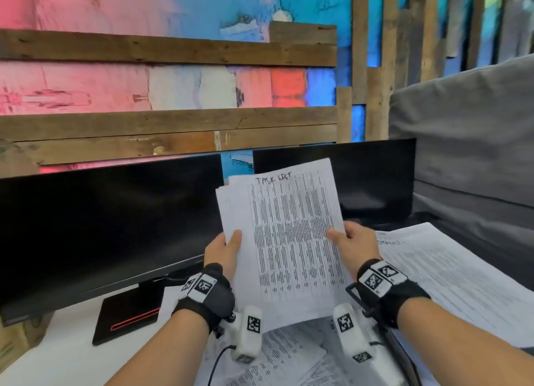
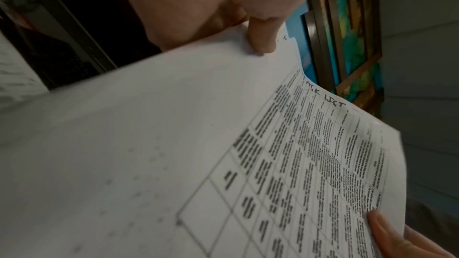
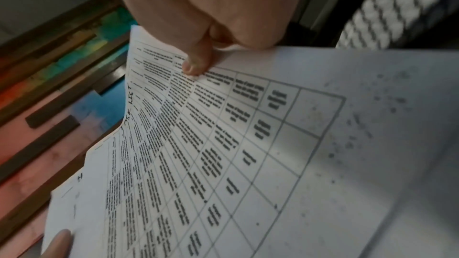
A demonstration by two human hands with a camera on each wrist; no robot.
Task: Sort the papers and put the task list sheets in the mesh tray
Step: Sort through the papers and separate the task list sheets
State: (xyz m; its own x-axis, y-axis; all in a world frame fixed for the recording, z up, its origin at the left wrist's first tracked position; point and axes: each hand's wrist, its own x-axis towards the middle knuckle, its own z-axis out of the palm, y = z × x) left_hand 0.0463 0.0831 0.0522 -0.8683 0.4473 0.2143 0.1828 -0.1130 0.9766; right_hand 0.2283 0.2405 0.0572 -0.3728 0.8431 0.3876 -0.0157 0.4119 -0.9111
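Both hands hold paper stack up, in front of monitors.
Left hand (image 1: 224, 251) pinches stack (image 1: 284, 235) left edge, right hand (image 1: 354, 245) pinches right edge; top sheet handwritten "TASK LIST". More sheets (image 1: 450, 281) lie on table (image 1: 66, 359) below.

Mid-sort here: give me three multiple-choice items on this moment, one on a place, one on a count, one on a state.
1. Where does the loose sheet headed "TASKLIST" lie?
A. on the desk, right of the hands
B. on the left monitor
C. under the monitor base

2. How many monitors stand behind the hands?
A. one
B. two
C. three

3. How is the stack of papers held?
A. flat on the desk
B. by one hand only
C. raised, gripped by both hands

Key: 1 A, it lies beside the right hand. 2 B, a left monitor and a right monitor. 3 C, the left hand and the right hand pinch opposite edges.
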